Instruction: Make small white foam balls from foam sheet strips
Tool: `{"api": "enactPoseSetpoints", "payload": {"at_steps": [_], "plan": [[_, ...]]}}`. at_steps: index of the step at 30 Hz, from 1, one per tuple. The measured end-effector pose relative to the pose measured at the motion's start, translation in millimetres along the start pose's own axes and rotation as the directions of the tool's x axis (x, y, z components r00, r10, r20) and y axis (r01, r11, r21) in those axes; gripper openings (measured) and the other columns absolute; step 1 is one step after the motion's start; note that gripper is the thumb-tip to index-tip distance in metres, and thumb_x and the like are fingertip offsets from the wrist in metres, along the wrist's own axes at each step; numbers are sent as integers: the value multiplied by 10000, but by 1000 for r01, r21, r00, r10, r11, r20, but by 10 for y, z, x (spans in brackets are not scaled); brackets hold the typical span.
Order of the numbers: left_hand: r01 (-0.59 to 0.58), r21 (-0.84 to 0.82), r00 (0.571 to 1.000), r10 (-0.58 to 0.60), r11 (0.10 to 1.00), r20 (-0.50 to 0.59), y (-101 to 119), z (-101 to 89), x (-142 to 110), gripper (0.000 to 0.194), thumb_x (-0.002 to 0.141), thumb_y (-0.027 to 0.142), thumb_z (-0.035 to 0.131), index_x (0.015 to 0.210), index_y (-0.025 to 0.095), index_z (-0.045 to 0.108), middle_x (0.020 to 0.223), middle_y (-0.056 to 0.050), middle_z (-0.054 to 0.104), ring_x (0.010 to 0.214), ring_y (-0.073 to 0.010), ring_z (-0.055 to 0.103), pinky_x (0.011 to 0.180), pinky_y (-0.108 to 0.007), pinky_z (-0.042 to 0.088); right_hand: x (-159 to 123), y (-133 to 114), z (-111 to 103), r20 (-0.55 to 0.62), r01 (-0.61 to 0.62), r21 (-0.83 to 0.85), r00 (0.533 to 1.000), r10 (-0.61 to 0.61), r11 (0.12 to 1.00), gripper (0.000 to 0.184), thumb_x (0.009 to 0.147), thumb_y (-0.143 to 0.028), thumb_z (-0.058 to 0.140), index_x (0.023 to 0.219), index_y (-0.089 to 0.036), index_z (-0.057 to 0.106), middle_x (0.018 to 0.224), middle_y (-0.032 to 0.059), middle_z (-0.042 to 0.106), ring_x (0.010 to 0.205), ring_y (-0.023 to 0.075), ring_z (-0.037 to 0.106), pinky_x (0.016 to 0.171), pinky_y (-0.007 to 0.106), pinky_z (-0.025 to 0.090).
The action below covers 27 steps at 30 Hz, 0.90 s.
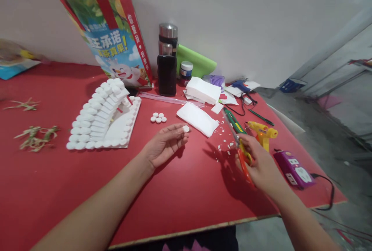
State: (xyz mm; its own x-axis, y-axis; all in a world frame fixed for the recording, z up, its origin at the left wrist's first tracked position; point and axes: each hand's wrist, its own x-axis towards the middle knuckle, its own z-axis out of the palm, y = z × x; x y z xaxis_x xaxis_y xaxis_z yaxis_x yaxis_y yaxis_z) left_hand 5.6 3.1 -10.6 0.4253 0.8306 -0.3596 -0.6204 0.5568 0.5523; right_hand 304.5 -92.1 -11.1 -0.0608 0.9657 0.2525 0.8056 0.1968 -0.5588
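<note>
Between the thumb and fingertips of my left hand (166,144) is a small white disc (186,128), held above the red table. My right hand (257,165) is closed round the orange and yellow handles of a pair of scissors (244,160), whose blades point up and away. Just left of my left hand's fingers lies a cluster of several white discs (158,118). A folded white sheet (197,119) rests beyond the held disc. Small white scraps (223,147) are scattered left of the scissors. At the left stands a curved white model (101,119) edged with rows of similar discs.
A green cutter (234,121), a yellow glue gun (263,132) and a purple power strip (295,169) lie at the right. Along the back stand a printed bag (116,45), a black phone (167,75), a flask and a jar (186,70). Straw figures (36,137) lie far left.
</note>
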Motion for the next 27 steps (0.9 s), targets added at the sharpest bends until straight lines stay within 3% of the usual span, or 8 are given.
{"api": "enactPoseSetpoints", "payload": {"at_steps": [4,8,12,18,27], "plan": [[6,1,1000,-6,1000,28,5,12,-15,154,789,-44,756,906,53,781,816,-88,740,685,-106,706,676,-172,618,220,-380,176,53,107,-7,993,-106,994,409,933,-404,705,1268,-222,554,1069,89,626,929,250,648,842,392,566],[-13,23,997,11,1000,72,-18,-9,-9,161,760,-6,806,909,53,798,768,-81,741,691,-121,718,700,-189,623,337,-583,305,107,164,-69,982,-156,984,513,916,-495,738,1294,-200,555,1121,122,573,935,263,639,845,425,566],[-54,71,990,44,996,135,-64,-40,12,210,715,27,857,915,73,816,793,-88,781,684,-132,733,727,-215,629,374,-623,353,119,175,-126,980,-160,976,523,904,-509,747,1298,-215,567,1110,125,555,933,274,627,807,422,566],[-53,90,989,39,995,146,-90,-58,17,220,690,52,884,895,104,824,839,-90,805,725,-149,759,769,-234,634,374,-608,380,113,188,-151,979,-172,970,455,918,-490,738,1262,-228,594,1089,115,554,927,268,621,799,405,557],[-61,118,984,40,991,176,-70,-23,-9,142,708,93,897,817,82,807,750,-79,759,680,-118,715,732,-195,605,330,-580,405,94,154,-169,986,-139,974,325,967,-479,671,1184,-239,654,1037,94,577,797,234,626,673,351,521]]}}
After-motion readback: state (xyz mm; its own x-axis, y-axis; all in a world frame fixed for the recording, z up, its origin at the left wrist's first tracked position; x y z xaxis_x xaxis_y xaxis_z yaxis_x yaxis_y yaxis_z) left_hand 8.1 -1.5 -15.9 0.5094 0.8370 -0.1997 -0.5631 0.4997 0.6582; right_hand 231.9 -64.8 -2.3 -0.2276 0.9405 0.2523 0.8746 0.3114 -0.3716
